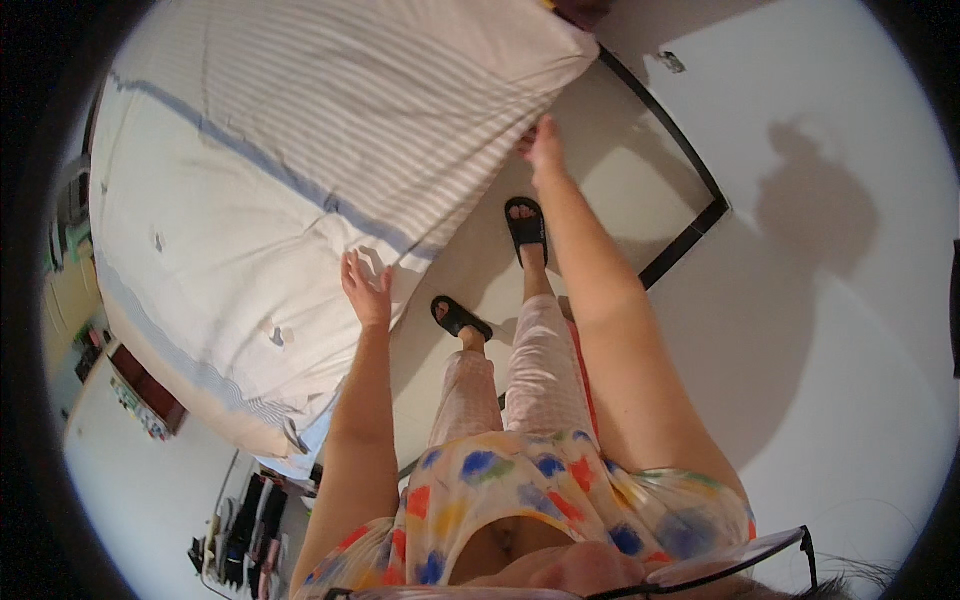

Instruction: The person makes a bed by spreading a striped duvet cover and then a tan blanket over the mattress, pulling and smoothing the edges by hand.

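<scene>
Cover (330,105), quantity one: spread across the bed (185,395) up to its right edge; one striped section, one white section. Left hand (367,293): near that edge, beside the blue band (375,229); fingers spread, released. Right hand (545,155): farther along that edge; fingers partly hidden, grasp cannot be determined. Slippers (526,228), quantity two: black, on the floor (600,110); any marking too small to read.
</scene>
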`<state>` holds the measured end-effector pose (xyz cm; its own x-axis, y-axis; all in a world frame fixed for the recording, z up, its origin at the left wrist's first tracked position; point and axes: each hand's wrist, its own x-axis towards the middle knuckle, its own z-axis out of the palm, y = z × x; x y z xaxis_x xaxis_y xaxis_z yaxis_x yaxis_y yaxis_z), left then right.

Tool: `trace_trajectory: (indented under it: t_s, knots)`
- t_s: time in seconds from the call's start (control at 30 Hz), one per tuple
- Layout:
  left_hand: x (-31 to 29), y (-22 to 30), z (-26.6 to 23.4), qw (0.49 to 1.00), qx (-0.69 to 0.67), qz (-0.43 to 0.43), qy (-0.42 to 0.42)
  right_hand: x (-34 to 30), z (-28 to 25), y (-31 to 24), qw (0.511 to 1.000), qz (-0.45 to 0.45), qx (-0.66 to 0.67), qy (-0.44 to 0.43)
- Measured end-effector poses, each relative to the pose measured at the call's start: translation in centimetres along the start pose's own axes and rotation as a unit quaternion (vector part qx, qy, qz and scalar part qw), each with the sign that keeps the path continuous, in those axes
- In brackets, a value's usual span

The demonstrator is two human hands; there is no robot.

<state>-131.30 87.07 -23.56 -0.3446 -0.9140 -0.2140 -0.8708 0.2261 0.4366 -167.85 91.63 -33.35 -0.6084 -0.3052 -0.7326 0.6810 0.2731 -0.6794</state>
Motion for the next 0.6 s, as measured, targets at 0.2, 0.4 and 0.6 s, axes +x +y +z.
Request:
trace_trajectory:
  t_s: [0.2,0.4,0.6]
  knots:
    - [-8.7,-4.5,-3.0,0.989,0.106,-0.100,-0.012,0.3,2.3,-5.2,0.990,-0.062,-0.122,0.047]
    - [-8.1,-6.9,-3.9,0.978,0.135,-0.119,-0.101,-0.3,-0.2,-5.7,0.928,-0.182,-0.322,0.032]
    - [-9.7,-7.9,-3.9,0.983,0.116,-0.094,-0.104,-1.3,-1.8,-7.6,0.765,-0.337,-0.545,0.059]
